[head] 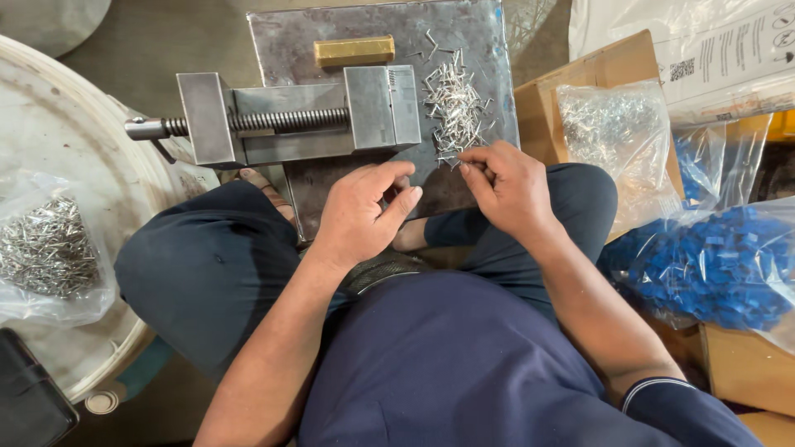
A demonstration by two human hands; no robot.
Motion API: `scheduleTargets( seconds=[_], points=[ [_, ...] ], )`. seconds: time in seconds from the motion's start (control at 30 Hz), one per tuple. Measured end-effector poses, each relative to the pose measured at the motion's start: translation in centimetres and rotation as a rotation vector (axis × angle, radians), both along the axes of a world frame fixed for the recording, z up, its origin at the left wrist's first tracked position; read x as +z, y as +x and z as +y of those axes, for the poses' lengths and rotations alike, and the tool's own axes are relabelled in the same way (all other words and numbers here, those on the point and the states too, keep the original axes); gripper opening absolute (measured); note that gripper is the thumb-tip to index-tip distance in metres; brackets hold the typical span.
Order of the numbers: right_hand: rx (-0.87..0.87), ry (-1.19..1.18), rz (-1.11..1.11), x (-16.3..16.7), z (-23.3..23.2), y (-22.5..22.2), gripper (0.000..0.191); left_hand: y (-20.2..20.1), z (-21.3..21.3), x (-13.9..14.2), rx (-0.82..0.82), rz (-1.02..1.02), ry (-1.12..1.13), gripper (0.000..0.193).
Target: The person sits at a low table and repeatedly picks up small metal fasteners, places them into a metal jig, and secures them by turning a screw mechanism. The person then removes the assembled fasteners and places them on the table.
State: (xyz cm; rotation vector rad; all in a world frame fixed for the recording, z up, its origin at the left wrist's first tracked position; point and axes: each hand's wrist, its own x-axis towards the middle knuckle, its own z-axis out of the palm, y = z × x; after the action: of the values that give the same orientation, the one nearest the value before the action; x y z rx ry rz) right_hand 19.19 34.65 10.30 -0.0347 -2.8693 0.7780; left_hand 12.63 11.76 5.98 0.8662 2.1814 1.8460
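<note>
Bright, even light; sharp focus.

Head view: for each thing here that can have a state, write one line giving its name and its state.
Vise: lying on the metal plate, nothing seen clamped.
Brass block: lying loose behind the vise.
Pin pile: loose, spread on the plate.
Right hand: fingertips pinching pins at the pile's edge.
Left hand: curled, hold unclear.
Bag of blue parts: full, lying on its side.
Bag of pins: part filled.
</note>
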Motion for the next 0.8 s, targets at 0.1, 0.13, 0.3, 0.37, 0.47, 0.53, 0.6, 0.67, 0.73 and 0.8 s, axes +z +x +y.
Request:
scheduleTargets(
  seconds=[0.1,0.13,0.3,0.37,0.47,0.53,0.6,0.67,0.73,0.8],
  points=[
    [-0.012,-0.032,0.042,-0.6,0.7,0.7,0.012,0.1,0.1,0.2,-0.004,-0.004,0.004,0.025],
    [0.0,-0.03,0.048,-0.6,0.8,0.7,0.012,0.1,0.1,0.2,-0.009,-0.011,0.0,0.024],
    [0.004,-0.008,-0.025,-0.4,0.3,0.5,0.012,0.1,0.0,0.2,-0.02,-0.017,-0.004,0.024],
    [0.033,0.037,0.014,-0.3,-0.3,0.3,0.011,0.2,0.1,0.3,-0.021,-0.003,-0.004,0.024],
    [0.059,0.086,0.036,-0.1,-0.9,0.0,0.008,0.1,0.1,0.5,-0.024,-0.002,-0.026,0.024],
    [0.092,0.095,0.04,0.0,-1.2,0.0,0.007,0.1,0.1,0.5,-0.023,-0.006,-0.032,0.024],
    [0.148,0.084,0.044,0.1,-1.5,0.1,0.007,0.2,0.1,0.4,-0.013,0.012,-0.025,0.024],
    [0.174,0.097,0.044,0.1,-1.9,0.2,0.009,0.2,0.0,0.2,0.003,0.052,-0.003,0.024],
    [0.184,0.119,0.048,-0.1,-2.1,0.2,0.009,0.2,0.1,0.0,0.005,0.073,-0.011,0.024],
    [0.175,0.15,0.058,-0.4,-2.3,0.0,0.008,0.1,0.1,-0.1,0.006,0.091,-0.027,0.024]
  ],
)
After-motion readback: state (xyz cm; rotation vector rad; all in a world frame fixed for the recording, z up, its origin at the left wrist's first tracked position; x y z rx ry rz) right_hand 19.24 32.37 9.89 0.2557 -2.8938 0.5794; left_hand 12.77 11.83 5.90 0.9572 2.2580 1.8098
